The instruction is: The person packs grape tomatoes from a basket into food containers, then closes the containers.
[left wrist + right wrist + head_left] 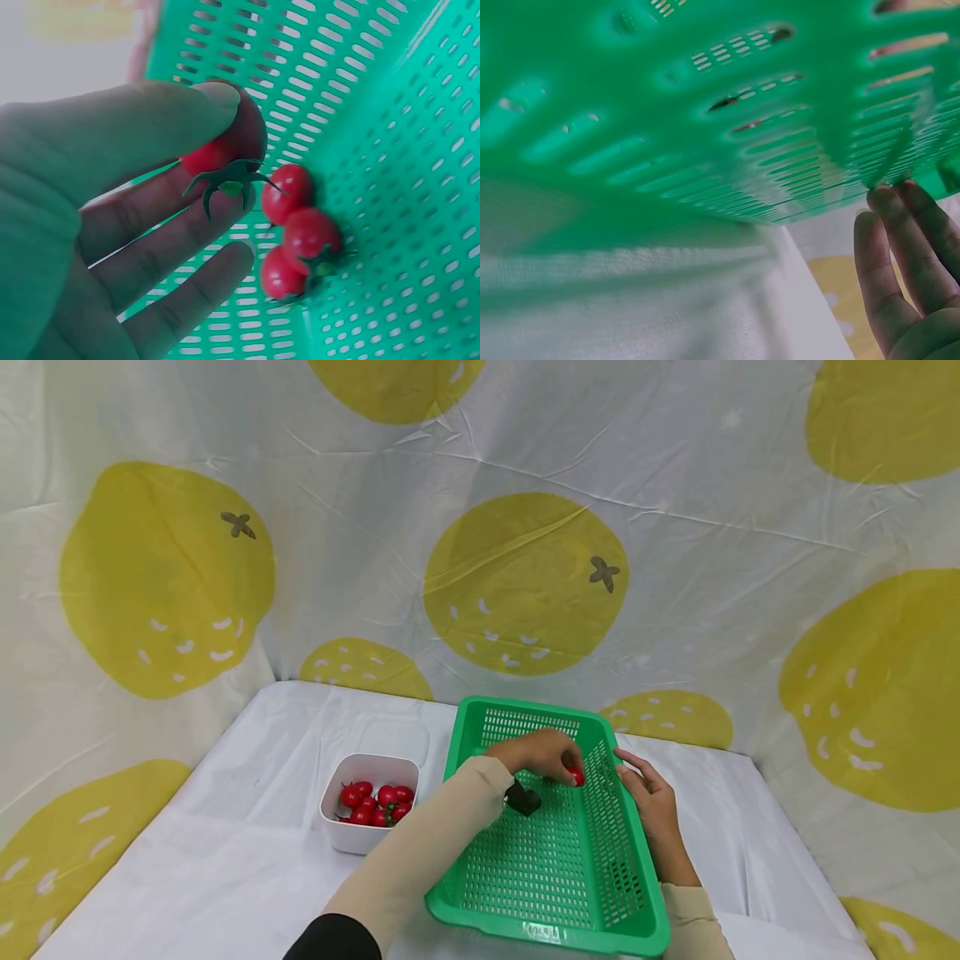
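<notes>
In the head view my left hand (542, 753) reaches into the green plastic basket (551, 935), pinching a red cherry tomato (576, 776) near the right inner wall. The left wrist view shows thumb and fingers on that tomato, its green calyx hanging down. Three more cherry tomatoes (309, 232) lie together in the basket beyond the fingertips. My right hand (651, 793) is at the basket's right rim, fingertips touching it. Seen from the right wrist, its fingers (911, 240) are fairly straight and meet the outer side; the thumb is out of that view.
Left of the basket stands a white square container (360, 837) with several cherry tomatoes (378, 802). Behind it lies a clear lid (393, 739). A black device (522, 799) sits at the left wrist. White cloth (217, 860) covers the table, and a lemon-print curtain (360, 552) hangs behind.
</notes>
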`<move>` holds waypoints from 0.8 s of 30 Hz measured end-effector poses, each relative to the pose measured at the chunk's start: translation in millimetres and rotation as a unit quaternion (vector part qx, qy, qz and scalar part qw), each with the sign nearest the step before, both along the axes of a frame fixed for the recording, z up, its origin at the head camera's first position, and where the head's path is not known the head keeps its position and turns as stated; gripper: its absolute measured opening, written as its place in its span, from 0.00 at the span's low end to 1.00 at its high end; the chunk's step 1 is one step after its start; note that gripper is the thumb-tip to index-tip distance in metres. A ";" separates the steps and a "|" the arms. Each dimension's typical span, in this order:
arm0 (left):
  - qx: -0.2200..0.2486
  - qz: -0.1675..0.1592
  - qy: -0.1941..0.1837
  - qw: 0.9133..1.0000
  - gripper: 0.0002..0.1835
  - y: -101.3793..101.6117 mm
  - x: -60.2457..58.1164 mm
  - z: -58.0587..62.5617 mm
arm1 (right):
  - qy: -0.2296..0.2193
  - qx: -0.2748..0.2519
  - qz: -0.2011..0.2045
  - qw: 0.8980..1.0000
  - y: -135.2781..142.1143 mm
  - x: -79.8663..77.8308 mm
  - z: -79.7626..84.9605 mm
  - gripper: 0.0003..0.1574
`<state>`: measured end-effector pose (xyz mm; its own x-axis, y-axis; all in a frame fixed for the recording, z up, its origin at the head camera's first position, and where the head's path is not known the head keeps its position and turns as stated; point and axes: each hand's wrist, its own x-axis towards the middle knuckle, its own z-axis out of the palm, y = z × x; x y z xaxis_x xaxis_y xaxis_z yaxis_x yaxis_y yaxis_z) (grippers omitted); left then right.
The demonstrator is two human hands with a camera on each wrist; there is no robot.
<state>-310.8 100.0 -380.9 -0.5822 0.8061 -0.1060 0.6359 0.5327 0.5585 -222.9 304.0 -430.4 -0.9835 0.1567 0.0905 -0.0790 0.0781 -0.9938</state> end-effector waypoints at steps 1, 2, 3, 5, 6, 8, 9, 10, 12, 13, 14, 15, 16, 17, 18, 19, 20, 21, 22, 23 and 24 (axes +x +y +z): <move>0.000 -0.001 0.003 1.000 0.09 -1.3 0.4 2.2 | 0.000 -0.001 -0.001 1.000 -0.1 0.0 0.0 0.29; 0.001 -0.001 0.004 1.000 0.09 -2.8 1.0 4.8 | -0.001 -0.001 -0.001 1.000 -0.2 0.0 0.1 0.29; 0.002 -0.004 0.009 1.000 0.08 -4.6 1.6 7.7 | -0.001 0.000 -0.001 1.000 -0.3 0.2 0.3 0.29; 0.008 -0.006 0.015 1.000 0.09 -9.5 2.9 13.9 | -0.003 0.001 -0.002 1.000 -0.5 0.6 0.6 0.29; 0.014 -0.009 0.018 1.000 0.09 -12.4 3.6 17.5 | -0.003 0.001 -0.002 1.000 -0.5 0.8 0.6 0.29; 0.025 -0.014 0.024 0.999 0.09 -19.0 4.0 23.2 | -0.002 0.002 -0.001 1.000 -0.5 1.2 0.9 0.30; 0.033 -0.016 0.024 0.999 0.09 -22.6 3.9 25.9 | -0.002 0.002 -0.001 1.000 -0.5 1.3 1.1 0.30; 0.040 -0.017 0.023 0.999 0.09 -27.0 4.0 28.5 | -0.002 0.002 -0.001 1.000 -0.6 1.5 1.2 0.30; 0.055 -0.017 0.014 0.998 0.09 -36.6 4.6 34.3 | -0.001 0.002 0.000 1.000 -0.5 1.5 1.1 0.30; 0.061 -0.015 0.011 0.998 0.09 -41.8 4.6 36.9 | -0.002 0.003 0.000 1.000 -0.3 1.5 1.1 0.30; 0.068 -0.014 0.008 0.998 0.09 -47.2 4.9 39.5 | -0.002 0.004 -0.001 1.000 -0.2 1.5 1.4 0.30; 0.074 -0.011 0.006 0.997 0.09 -52.9 5.1 42.0 | -0.002 0.006 -0.001 1.000 0.0 1.5 1.5 0.29; 0.079 -0.008 0.008 0.997 0.09 -58.6 5.1 44.0 | -0.002 0.007 0.000 1.000 0.1 1.6 1.6 0.30; 0.084 -0.006 0.013 0.996 0.09 -64.2 4.8 45.5 | -0.002 0.008 0.001 1.000 0.2 1.7 1.6 0.29; 0.085 -0.005 0.021 0.996 0.09 -69.6 4.7 47.0 | -0.003 0.010 0.002 1.000 0.2 1.9 1.9 0.30; 0.085 -0.004 0.030 0.996 0.09 -74.9 4.7 48.4 | -0.003 0.012 0.003 1.000 0.2 2.1 1.9 0.30; 0.085 0.000 0.038 0.996 0.10 -80.1 4.8 49.6 | -0.004 0.013 0.004 1.000 0.0 2.4 2.0 0.30; 0.083 0.003 0.048 0.995 0.10 -85.3 5.1 50.9 | -0.005 0.012 0.005 1.000 -0.1 2.6 2.0 0.30; 0.082 0.007 0.057 0.995 0.10 -90.3 5.4 52.3 | -0.005 0.013 0.004 1.000 -0.2 2.9 2.1 0.30; 0.082 0.011 0.064 0.995 0.11 -95.2 6.0 54.0 | -0.005 0.012 0.003 1.000 -0.2 3.1 2.1 0.30; 0.081 0.016 0.069 0.994 0.11 -100.2 6.7 55.5 | -0.005 0.011 0.002 1.000 -0.4 3.4 2.2 0.30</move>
<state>-304.1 -0.3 -325.4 -0.6076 0.7872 0.1060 0.6969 0.4643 0.5465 -219.4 303.6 -428.2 -0.9849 0.1513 0.0841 -0.0696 0.0989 -0.9927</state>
